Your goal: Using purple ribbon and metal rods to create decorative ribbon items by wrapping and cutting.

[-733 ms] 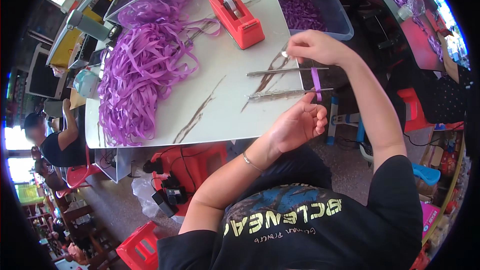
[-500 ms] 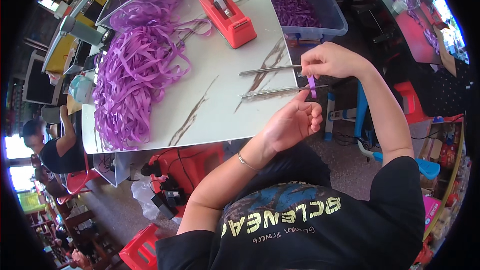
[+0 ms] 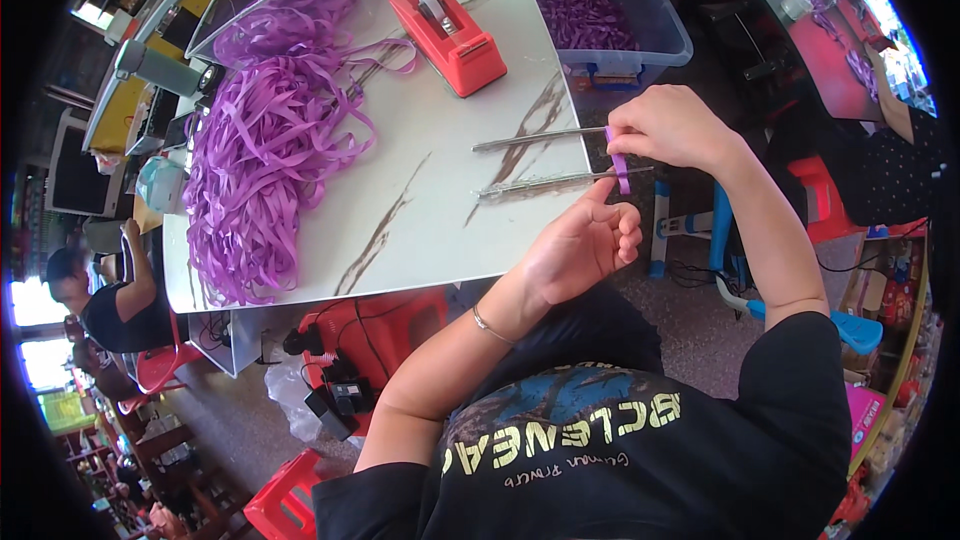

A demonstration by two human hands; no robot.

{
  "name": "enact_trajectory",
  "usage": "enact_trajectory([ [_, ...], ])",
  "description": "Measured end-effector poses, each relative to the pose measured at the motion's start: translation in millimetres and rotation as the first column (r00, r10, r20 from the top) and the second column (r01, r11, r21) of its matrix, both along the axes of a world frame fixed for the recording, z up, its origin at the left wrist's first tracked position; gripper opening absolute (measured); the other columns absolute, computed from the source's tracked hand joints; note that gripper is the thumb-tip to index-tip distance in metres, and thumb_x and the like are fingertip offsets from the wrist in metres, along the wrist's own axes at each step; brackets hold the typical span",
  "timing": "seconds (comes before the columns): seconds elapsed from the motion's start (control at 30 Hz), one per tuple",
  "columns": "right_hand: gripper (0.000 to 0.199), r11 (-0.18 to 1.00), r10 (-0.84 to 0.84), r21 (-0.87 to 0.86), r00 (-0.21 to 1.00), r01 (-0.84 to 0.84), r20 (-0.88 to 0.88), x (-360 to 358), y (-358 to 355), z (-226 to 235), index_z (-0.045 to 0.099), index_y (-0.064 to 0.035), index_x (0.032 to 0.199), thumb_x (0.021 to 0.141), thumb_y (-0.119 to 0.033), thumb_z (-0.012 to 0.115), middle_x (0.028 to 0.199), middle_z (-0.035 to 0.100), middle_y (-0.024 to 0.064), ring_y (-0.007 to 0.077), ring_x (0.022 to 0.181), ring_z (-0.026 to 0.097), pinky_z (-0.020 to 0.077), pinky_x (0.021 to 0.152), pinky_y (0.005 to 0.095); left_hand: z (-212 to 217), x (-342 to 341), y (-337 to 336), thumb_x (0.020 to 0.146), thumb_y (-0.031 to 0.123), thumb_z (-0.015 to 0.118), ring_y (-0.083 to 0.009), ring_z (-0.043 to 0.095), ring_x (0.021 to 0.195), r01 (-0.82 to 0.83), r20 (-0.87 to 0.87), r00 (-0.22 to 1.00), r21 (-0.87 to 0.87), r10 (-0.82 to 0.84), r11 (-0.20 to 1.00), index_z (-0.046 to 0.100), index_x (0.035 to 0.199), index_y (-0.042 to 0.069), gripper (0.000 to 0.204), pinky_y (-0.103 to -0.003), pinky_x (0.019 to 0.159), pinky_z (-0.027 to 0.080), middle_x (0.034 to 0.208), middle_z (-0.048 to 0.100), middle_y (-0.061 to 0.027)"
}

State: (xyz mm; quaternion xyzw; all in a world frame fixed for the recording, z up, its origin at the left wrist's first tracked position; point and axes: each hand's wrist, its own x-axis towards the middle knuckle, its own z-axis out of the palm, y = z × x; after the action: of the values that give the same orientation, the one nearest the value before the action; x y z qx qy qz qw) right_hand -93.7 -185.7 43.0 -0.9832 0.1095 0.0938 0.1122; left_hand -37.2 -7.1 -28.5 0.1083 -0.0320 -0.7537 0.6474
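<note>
Two thin metal rods, an upper one and a lower one, jut past the right edge of the white marble-patterned table. A short purple ribbon spans the gap between them near their right ends. My right hand is closed in a pinch on the ribbon beside the upper rod; its fingertips are partly hidden. Turned palm up, my left hand has one digit stretched to the lower rod, touching beside the ribbon. Its other fingers are loosely curled and grip nothing.
A heap of purple ribbon covers the table's left side. Beyond the rods stands a red tape dispenser. A clear plastic bin holds purple pieces at the right. Under the table edge, a red stool carries cables and adapters. Other people sit nearby.
My right hand has shifted slightly right, and the ribbon piece now reaches up to the upper rod. My left hand stays nearly where it was.
</note>
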Motion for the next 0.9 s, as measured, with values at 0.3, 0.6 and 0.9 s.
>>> enact_trajectory([
  [0.3,0.028,0.997,-0.051,-0.064,0.999,0.051,-0.009,-0.7,2.4,-1.8,0.064,-0.0085,0.067,0.073,-0.036,0.064,0.065,0.062,0.0058,0.0252,0.067,0.061,0.0464,0.061,0.0361,-1.1,-0.4,0.7,0.086,0.014,0.045,-0.013,0.046,0.072,-0.004,-0.002,1.0,-0.003,0.004,1.0,0.036,0.113,0.018,0.029,-0.027,0.069,0.041,0.077,0.044,-0.0012],
  [0.6,0.029,0.382,-0.576,0.91,0.812,0.162,0.097,-44.5,-57.3,-90.4,0.058,-0.0085,0.075,0.086,-0.036,0.055,0.064,0.05,-0.0065,0.0029,0.057,0.045,0.0352,0.051,0.0194,0.3,-2.5,-1.2,0.085,0.014,0.045,-0.0128,0.044,0.072,0.006,-0.002,1.0,-0.043,-0.006,0.999,0.034,0.118,0.017,0.035,-0.026,0.068,0.04,0.077,0.043,-0.0011],
  [0.9,0.038,-0.777,-0.254,0.588,0.966,-0.227,0.037,-19.8,14.1,-168.6,0.041,-0.0064,0.127,0.092,-0.02,0.045,0.054,0.037,-0.0099,-0.0012,0.054,0.042,0.0327,0.051,0.0173,-2.4,0.3,0.8,0.083,0.015,0.046,-0.012,0.043,0.071,0.013,0.027,1.0,-0.055,-0.012,0.998,0.032,0.126,0.012,0.046,-0.026,0.068,0.04,0.076,0.042,-0.0005],
])
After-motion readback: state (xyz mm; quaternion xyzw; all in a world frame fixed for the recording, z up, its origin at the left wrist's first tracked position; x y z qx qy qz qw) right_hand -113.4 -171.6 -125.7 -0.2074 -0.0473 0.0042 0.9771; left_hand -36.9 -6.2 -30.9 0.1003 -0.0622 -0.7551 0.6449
